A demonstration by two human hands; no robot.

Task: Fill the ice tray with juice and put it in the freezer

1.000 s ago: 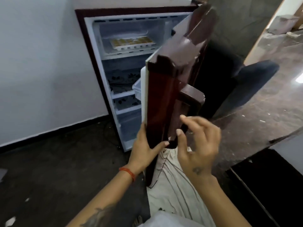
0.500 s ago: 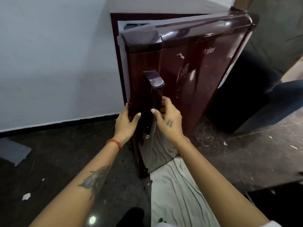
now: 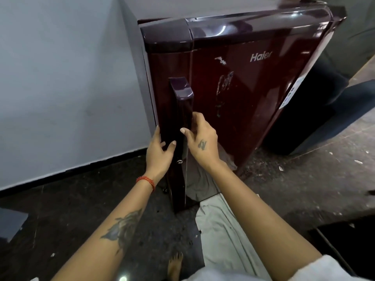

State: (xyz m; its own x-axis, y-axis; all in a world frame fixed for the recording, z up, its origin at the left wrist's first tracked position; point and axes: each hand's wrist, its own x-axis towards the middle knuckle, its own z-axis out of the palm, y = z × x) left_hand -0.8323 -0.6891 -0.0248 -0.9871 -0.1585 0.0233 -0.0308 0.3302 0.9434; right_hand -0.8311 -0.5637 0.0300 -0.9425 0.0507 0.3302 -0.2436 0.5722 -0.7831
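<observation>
Now my left hand [image 3: 159, 152] lies fairly flat, fingers nearly straight, pressing the door edge at nine o'clock of the handle [image 3: 182, 110], thumb touching the handle's lower part. At three o'clock my right hand [image 3: 199, 141] rests against the handle, fingers loosely bent behind it; whether they truly grip, I cannot tell. Nothing else is held. The fridge door [image 3: 243, 94] looks shut or nearly so, and the ice tray is out of sight, presumably inside. I judge this the closing step; next comes a firm push, then letting go.

Both arms reach forward; left hand [image 3: 159, 152] flat with fingers straight, right hand [image 3: 202, 141] loosely curled.
</observation>
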